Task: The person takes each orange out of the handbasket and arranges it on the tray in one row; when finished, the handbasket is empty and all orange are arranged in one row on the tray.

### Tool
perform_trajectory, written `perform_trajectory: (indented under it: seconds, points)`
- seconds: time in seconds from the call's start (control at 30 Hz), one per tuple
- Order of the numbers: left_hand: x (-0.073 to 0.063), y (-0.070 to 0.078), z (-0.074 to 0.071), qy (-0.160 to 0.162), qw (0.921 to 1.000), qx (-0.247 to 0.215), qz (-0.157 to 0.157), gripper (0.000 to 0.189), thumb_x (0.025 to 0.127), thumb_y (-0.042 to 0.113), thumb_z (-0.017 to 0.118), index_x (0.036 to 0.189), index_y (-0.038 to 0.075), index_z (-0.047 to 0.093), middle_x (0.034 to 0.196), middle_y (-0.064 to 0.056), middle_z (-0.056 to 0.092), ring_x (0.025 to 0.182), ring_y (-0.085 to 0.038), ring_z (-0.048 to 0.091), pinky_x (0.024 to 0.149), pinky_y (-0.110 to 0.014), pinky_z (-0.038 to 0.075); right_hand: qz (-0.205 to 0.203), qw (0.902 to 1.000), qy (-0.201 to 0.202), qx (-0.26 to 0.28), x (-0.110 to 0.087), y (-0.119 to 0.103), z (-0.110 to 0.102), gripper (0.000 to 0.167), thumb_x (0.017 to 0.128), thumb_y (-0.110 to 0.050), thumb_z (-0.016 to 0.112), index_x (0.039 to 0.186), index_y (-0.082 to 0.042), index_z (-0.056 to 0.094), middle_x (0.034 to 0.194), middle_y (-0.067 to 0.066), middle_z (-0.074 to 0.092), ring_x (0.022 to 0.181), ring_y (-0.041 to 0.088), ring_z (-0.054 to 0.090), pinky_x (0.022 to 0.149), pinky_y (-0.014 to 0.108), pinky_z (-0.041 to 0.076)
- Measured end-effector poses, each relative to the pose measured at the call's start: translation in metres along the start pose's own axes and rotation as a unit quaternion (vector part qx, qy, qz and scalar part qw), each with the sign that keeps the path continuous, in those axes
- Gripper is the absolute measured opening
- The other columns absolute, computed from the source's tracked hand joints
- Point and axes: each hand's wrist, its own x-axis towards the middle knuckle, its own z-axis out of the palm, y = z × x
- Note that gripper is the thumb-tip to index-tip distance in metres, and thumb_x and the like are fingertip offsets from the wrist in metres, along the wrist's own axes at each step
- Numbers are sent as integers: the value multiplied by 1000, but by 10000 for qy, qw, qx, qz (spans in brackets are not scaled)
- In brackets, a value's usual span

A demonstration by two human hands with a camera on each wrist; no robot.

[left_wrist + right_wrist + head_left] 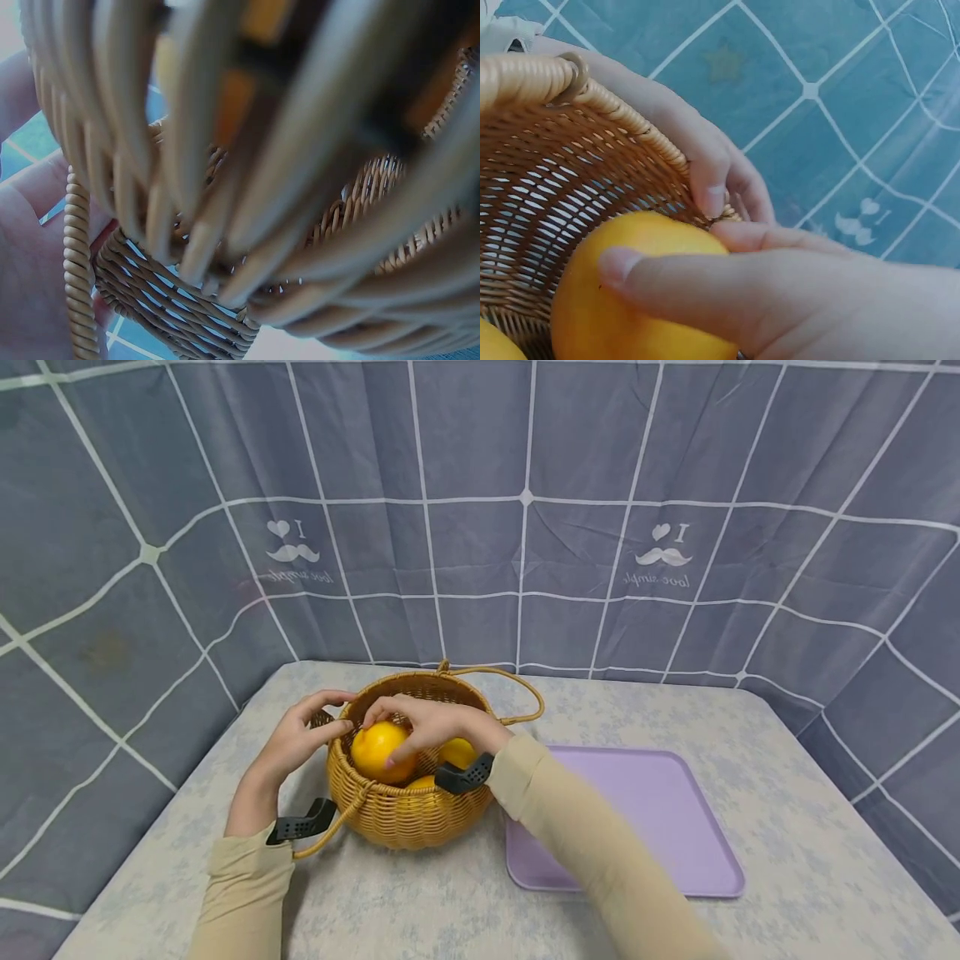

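Note:
A round wicker basket [405,822] stands on the table with yellow fruits inside. My left hand [288,745] grips its left rim, the thumb [714,196] over the inner side and the fingers outside. Reaching in from the right, my right hand [435,724] holds a large, smooth orange-yellow fruit [375,747], with the thumb [641,274] pressed on its side. Another yellow fruit [457,752] sits behind the right hand, and one more [422,782] shows low at the front rim. Close wicker ribs [202,150] fill most of the left wrist view.
A purple tray [675,827] lies right of the basket, partly under the right sleeve [600,843]. One looped basket handle [536,693] sticks out at the back right; the other handle [330,835] hangs by the left wrist. A grey checked curtain [480,552] surrounds the table [405,910].

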Motion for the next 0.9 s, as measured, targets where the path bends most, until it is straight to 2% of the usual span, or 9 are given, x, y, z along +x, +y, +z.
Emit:
perform_trajectory:
  seconds: [0.13,0.2,0.43,0.63,0.8,0.9]
  points:
    - [0,-1,1,10,10000,42,-40,38,91,13,61,128,6,55,122,-13,49,76,-19,50,66,-28,43,-131,9994,307,58,-8,-4,-2,51,81,-17,75,124,-17,48,126,2,41,117,11,40,93,23,38]
    - [0,-2,0,15,10000,66,-58,38,91,14,60,127,5,55,122,-13,49,76,-19,50,67,-28,43,-220,9982,480,278,-13,-5,-4,51,81,-17,74,124,-16,47,125,1,42,116,12,41,95,25,38]
    - [-1,-1,1,31,9999,119,-100,38,91,15,61,127,7,56,122,-12,50,77,-20,49,67,-29,43,-572,9863,1196,985,-38,0,-13,52,82,-12,73,127,-11,46,128,2,43,117,15,47,97,28,39]
    - [-2,-1,1,22,9998,147,-140,38,91,16,61,128,8,56,123,-13,48,77,-20,49,67,-33,43,-565,9690,1648,1753,-71,-2,-21,55,83,-4,69,130,-12,41,135,6,40,120,23,49,89,37,47]
    - [-1,-2,1,65,9996,212,-149,37,91,17,61,127,8,56,122,-13,48,76,-21,49,67,-33,43,-643,9553,2153,1920,-97,-4,-26,56,84,-2,68,130,-12,40,137,6,37,119,26,50,85,41,49]
    - [-1,-2,2,68,9996,240,-140,37,91,16,61,127,7,56,122,-13,47,77,-21,49,67,-32,43,-708,9457,2358,2123,-114,-2,-28,56,85,-1,67,131,-11,38,137,10,36,111,32,55,79,48,51]
